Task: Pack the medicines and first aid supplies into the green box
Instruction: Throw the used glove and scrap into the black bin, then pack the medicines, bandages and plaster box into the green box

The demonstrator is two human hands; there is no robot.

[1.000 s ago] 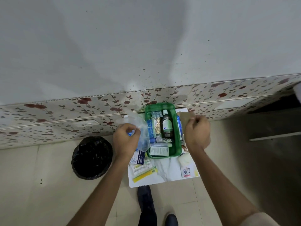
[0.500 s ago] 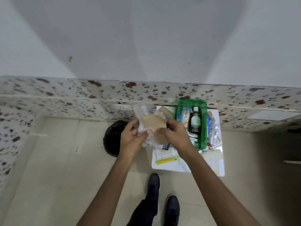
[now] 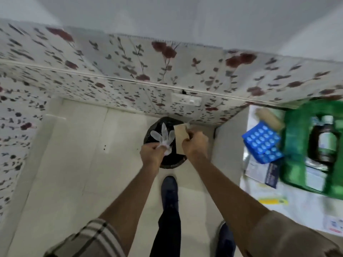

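The green box (image 3: pixel 291 145) stands on a white table at the far right, with a dark bottle (image 3: pixel 323 143) and packets inside. Beside it on the table lie a blue blister pack (image 3: pixel 263 143), a tan roll (image 3: pixel 270 118) and flat medicine cartons (image 3: pixel 271 175). My left hand (image 3: pixel 152 153) grips a clear plastic glove (image 3: pixel 164 138). A tan paper piece (image 3: pixel 181 140) is pinched in my right hand (image 3: pixel 194 145). Both hands hover over the black bin, well left of the box.
A black-lined bin (image 3: pixel 167 160) sits on the pale tiled floor by the floral-papered wall (image 3: pixel 130 67). My two dark shoes (image 3: pixel 168 188) stand just behind it. The white table's edge (image 3: pixel 243 164) lies to the right.
I have turned left, away from the table. Both hands moved from beside the green box to above the black bin, carrying the clear plastic and the tan paper.
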